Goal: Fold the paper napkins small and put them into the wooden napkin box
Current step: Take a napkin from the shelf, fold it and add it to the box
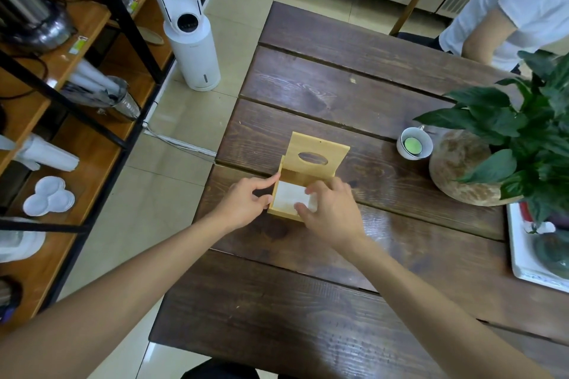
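Observation:
A light wooden napkin box (284, 215) stands on the dark wooden table (338, 86), its hinged lid (317, 153) with an oval slot tipped back and open. Folded white paper napkins (291, 195) lie inside it. My left hand (246, 201) rests against the box's left wall, forefinger on the top corner and thumb on the side. My right hand (331, 209) is over the box's right side, fingers and thumb pressing on the napkins. Part of the box is hidden under that hand.
A potted plant (505, 144) in a round pot and a small white cup (414, 143) stand at the right, with a white tray (523, 264) nearer me. Another person's arm (489, 37) is at the far right. A white fan (192, 28) and shelves (61, 77) stand left of the table.

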Action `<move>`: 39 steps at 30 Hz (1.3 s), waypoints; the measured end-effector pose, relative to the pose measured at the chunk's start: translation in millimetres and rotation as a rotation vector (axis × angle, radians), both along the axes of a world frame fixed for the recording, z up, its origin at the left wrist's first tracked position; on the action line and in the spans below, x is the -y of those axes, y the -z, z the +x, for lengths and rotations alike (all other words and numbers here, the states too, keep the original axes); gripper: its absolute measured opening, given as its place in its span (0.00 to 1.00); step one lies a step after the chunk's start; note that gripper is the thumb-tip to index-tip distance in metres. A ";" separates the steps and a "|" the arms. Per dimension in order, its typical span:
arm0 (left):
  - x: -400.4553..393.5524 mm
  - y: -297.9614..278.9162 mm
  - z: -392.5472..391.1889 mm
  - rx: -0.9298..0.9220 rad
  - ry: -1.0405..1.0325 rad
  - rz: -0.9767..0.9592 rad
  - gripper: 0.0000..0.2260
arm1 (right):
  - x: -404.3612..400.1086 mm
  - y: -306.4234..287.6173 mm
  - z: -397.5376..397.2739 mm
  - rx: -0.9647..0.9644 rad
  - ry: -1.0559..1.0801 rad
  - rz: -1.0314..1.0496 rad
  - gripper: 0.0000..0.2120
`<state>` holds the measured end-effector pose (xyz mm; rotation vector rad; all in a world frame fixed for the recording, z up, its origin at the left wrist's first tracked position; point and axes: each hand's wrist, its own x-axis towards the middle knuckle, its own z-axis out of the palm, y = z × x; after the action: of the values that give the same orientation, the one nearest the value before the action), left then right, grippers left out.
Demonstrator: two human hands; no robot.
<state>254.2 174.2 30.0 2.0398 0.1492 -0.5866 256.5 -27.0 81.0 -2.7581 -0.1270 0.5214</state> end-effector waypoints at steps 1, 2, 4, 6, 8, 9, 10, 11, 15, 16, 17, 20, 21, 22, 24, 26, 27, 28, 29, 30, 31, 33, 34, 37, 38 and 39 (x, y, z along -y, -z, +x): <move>-0.1 -0.3 0.3 -0.006 -0.001 -0.005 0.24 | 0.3 -2.5 6.4 0.000 -0.085 0.073 0.21; -0.1 -1.0 0.7 -0.012 -0.001 -0.008 0.24 | -0.6 -2.9 15.4 -0.066 -0.163 0.119 0.22; -0.6 -1.3 1.2 -0.021 0.004 -0.010 0.24 | -6.0 -0.4 36.7 -0.292 -0.290 0.078 0.26; -0.8 -1.8 1.1 -0.029 0.002 -0.018 0.24 | -13.7 3.4 55.5 -0.456 -0.387 -0.044 0.30; -0.4 -2.7 0.4 -0.034 -0.003 -0.033 0.24 | -19.8 5.4 67.3 -0.585 -0.436 -0.106 0.31; 0.0 -2.3 0.3 -0.035 -0.005 -0.040 0.24 | -21.1 6.3 71.5 -0.635 -0.448 -0.118 0.31; 0.1 -1.5 0.1 -0.037 -0.007 -0.044 0.24 | -21.8 5.9 74.5 -0.668 -0.463 -0.132 0.31; 0.0 -0.4 0.1 -0.040 -0.009 -0.047 0.24 | -21.9 5.3 76.7 -0.690 -0.478 -0.150 0.31; -1.6 1.1 0.6 -0.047 -0.013 -0.048 0.24 | -22.2 8.4 80.4 -0.753 -0.504 -0.165 0.31; -1.3 -0.4 0.3 -0.046 -0.009 -0.046 0.24 | -21.8 10.3 79.6 -0.743 -0.489 -0.154 0.30; -1.0 -1.5 0.4 -0.047 -0.004 -0.043 0.24 | -21.6 12.0 77.9 -0.710 -0.468 -0.135 0.30; -1.1 -4.6 1.3 -0.060 -0.001 -0.038 0.24 | -16.7 4.4 62.2 -0.496 -0.388 -0.014 0.28; -1.4 -6.2 2.5 -0.065 -0.002 -0.038 0.24 | -11.7 0.6 53.2 -0.413 -0.355 0.054 0.26; -1.1 -9.0 4.8 -0.066 -0.014 -0.045 0.23 | -4.7 -2.4 43.4 -0.353 -0.300 0.121 0.23; 1.9 -18.6 12.3 -0.052 -0.097 -0.079 0.18 | 13.5 -7.4 26.3 -0.321 -0.062 0.276 0.15; 10.0 -34.4 24.5 -0.029 -0.211 -0.145 0.15 | 29.5 -17.6 20.7 -0.390 0.343 0.543 0.10; 15.3 -43.6 32.1 -0.011 -0.246 -0.167 0.15 | 35.2 -23.4 24.3 -0.436 0.567 0.690 0.10; 21.4 -51.7 40.2 0.001 -0.266 -0.185 0.15 | 39.2 -29.4 30.4 -0.462 0.769 0.837 0.09; 27.5 -58.5 48.2 0.004 -0.277 -0.205 0.14 | 41.7 -33.8 38.3 -0.452 0.921 0.964 0.07; 34.1 -64.9 55.6 -0.005 -0.287 -0.225 0.14 | 43.7 -36.4 47.2 -0.413 1.013 1.045 0.05; 40.2 -69.0 62.5 -0.020 -0.295 -0.236 0.15 | 44.5 -37.6 56.2 -0.366 1.055 1.087 0.03; 50.8 -71.4 71.4 -0.035 -0.316 -0.230 0.18 | 40.6 -38.4 69.5 -0.304 1.047 1.078 0.05; 54.9 -70.4 72.8 -0.025 -0.336 -0.229 0.18 | 38.3 -37.5 72.4 -0.304 1.009 1.027 0.09; 57.8 -69.8 66.1 0.024 -0.397 -0.241 0.16 | 28.0 -36.6 67.7 -0.384 0.841 0.907 0.14; 56.3 -68.8 62.1 0.042 -0.389 -0.241 0.14 | 25.9 -32.2 62.5 -0.380 0.810 0.915 0.14; 53.9 -67.2 56.3 0.055 -0.366 -0.223 0.12 | 25.5 -23.9 55.2 -0.349 0.798 0.941 0.16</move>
<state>310.5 120.3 97.3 1.7539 0.3973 -0.3024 311.7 -52.5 104.9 -1.5789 0.6199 0.5103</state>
